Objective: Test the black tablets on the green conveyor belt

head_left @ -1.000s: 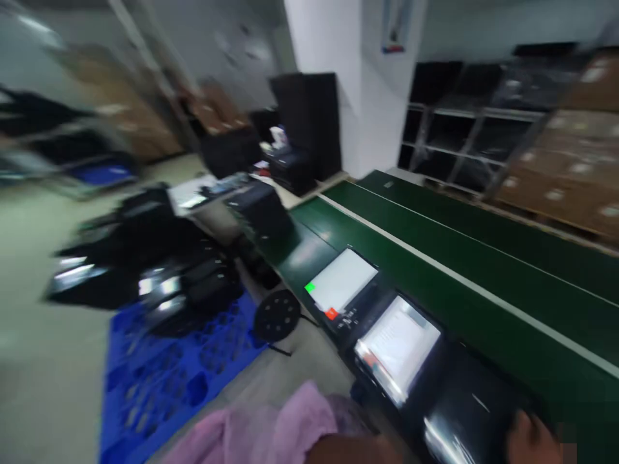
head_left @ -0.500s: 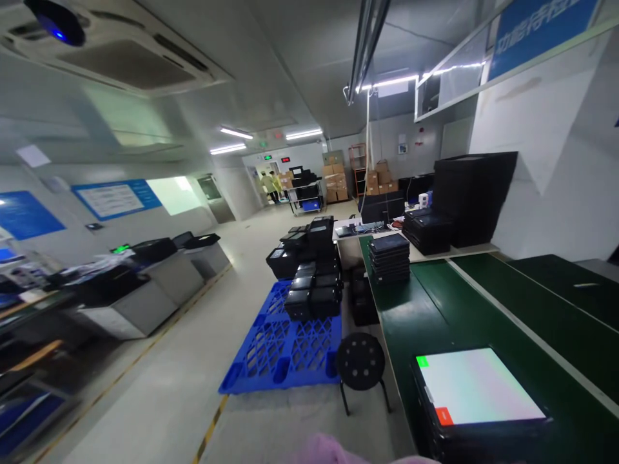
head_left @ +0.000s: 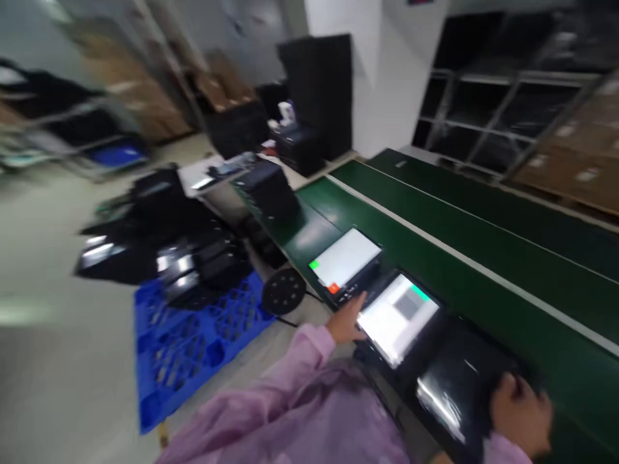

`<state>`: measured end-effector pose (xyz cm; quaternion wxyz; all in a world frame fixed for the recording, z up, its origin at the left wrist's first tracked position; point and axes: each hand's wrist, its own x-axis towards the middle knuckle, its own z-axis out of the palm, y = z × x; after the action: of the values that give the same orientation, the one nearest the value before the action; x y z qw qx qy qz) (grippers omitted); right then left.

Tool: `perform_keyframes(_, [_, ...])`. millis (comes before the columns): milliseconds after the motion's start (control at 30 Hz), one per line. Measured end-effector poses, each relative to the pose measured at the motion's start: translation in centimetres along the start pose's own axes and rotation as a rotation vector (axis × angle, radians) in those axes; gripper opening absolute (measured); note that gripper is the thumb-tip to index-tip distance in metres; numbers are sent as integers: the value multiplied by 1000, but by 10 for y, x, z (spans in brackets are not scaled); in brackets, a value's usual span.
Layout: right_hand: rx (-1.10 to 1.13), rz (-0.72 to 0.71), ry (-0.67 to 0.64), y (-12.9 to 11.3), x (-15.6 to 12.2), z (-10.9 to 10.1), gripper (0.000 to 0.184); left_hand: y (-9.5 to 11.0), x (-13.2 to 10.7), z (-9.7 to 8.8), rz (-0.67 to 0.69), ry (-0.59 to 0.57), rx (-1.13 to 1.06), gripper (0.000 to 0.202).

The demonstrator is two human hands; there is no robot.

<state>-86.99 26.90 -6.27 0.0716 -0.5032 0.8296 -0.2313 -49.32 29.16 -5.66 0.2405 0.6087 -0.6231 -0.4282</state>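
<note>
Three tablets lie in a row at the near edge of a green bench (head_left: 488, 293). The far tablet (head_left: 345, 258) glows white with a green and a red corner mark. My left hand (head_left: 347, 320), in a pink sleeve, reaches with stretched fingers to the left edge of the middle lit tablet (head_left: 399, 316). My right hand (head_left: 521, 412) rests with curled fingers on the far side of the dark tablet (head_left: 452, 386) nearest me. The whole picture is smeared by motion.
A round black stool (head_left: 284, 291) stands beside the bench. Left of it a blue pallet (head_left: 193, 348) carries black devices (head_left: 193, 264). A black stack (head_left: 268, 187) sits further along the bench. Racks with cartons (head_left: 570, 161) line the right.
The view swung up across the room and came back down to the bench. My left hand now reaches the middle tablet, whose screen shows a grey and green patch.
</note>
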Motion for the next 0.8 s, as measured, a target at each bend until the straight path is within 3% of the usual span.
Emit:
perform_keyframes(33, [-38, 87, 28, 18, 0, -17, 55, -6, 3, -1, -1, -24, 22, 133])
perform_keyframes(100, [-54, 190, 44, 32, -1, -37, 58, -7, 9, -3, 14, -24, 34, 128])
perform_keyframes(233, [-20, 211, 42, 19, -2, -40, 59, 24, 28, 3, 2, 52, 90, 107])
perform_keyframes(333, [-13, 218, 41, 14, -4, -40, 59, 44, 44, 6, -58, 81, 185, 108])
perform_keyframes(533, [9, 197, 55, 23, -5, -42, 60, 27, 28, -17, 29, -142, 103, 127])
perform_keyframes(600, [10, 195, 57, 23, -5, -42, 61, 27, 24, -18, 63, -96, 50, 117])
perform_keyframes(700, [1, 207, 40, 19, -5, -44, 62, 38, 34, -6, 33, 62, 67, 99])
perform_keyframes(800, [-8, 223, 23, 15, -6, -48, 63, 44, 43, 1, -16, 78, 150, 105])
